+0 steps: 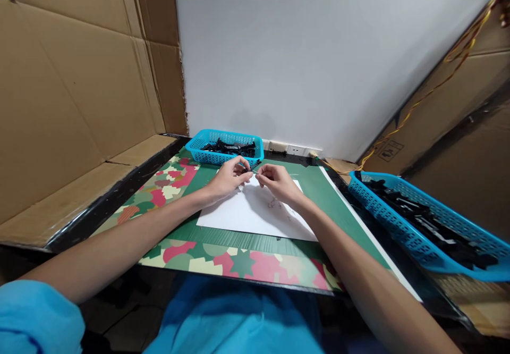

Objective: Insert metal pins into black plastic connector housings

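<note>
– Two bare hands are seen in the head view; how are the fingers set?

– On the left hand [229, 177], the fingers are curled toward the thumb, and a small dark piece [246, 171] is pinched there, mostly covered by the fingertips. On the right hand [277, 180], thumb and forefinger are pressed together just beside that piece; whether anything is gripped between them cannot be told.

– And the containers?

– Just beyond the left fingers, a blue basket [206, 157] with perforated walls is placed, and black parts [229, 148] are heaped in it. Well apart from the right fingers, on that hand's own side, a second blue basket [382, 224] is set; more black pieces [422, 216] are piled along it, with paler strips showing among them.

– What else is found around the fingers?

– Below them a white sheet [223, 217] is laid, with small reddish marks or bits [274, 203] near the right hand. Under the sheet a green mat [332, 194] is spread, bordered by a camouflage pattern. Beyond the right fingers, at the wall's foot, a socket strip [296, 150] is seen.

– Is anything blocked?

– Part of the sheet is hidden by both hands, and the near basket's lower edge is met by the left fingers' outline.
</note>
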### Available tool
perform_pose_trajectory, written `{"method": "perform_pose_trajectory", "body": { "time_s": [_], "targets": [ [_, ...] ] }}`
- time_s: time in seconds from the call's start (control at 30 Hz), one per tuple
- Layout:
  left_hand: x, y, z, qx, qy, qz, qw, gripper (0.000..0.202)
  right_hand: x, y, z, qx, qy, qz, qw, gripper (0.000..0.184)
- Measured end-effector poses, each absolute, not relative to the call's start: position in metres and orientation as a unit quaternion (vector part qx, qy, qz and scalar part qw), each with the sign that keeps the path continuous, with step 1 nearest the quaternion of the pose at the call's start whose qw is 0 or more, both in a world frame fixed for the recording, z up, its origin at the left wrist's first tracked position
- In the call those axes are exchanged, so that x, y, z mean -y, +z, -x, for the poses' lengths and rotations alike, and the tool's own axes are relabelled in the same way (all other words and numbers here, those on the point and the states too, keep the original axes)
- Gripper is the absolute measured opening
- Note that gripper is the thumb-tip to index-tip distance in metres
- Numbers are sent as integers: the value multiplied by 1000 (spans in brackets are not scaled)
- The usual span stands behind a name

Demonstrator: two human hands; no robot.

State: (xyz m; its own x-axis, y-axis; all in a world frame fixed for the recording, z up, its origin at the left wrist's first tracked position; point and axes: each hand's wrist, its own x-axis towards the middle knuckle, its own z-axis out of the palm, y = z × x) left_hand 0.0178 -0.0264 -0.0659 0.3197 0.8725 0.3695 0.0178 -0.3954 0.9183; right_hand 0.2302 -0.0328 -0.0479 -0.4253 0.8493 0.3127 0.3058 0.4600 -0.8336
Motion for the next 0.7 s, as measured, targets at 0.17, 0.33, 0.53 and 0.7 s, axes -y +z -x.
{"method": "perform_pose_trajectory", "body": {
  "time_s": [0.17, 0.33, 0.53, 0.7],
  "targets": [
    [32, -62, -19, -331, 470, -719, 392, 17, 32, -49, -231, 768, 356, 374, 378, 27],
    [34, -62, -19, -329, 467, -746, 342, 12, 36, -46, -231, 781, 346, 378, 356, 26],
    [33, -63, -20, -331, 479, -720, 377, 17, 34, -48, -232, 768, 357, 383, 369, 29],
    [34, -66, -22, -342, 487, -691, 410, 22, 35, -51, -230, 757, 362, 388, 382, 26]
  ]
}}
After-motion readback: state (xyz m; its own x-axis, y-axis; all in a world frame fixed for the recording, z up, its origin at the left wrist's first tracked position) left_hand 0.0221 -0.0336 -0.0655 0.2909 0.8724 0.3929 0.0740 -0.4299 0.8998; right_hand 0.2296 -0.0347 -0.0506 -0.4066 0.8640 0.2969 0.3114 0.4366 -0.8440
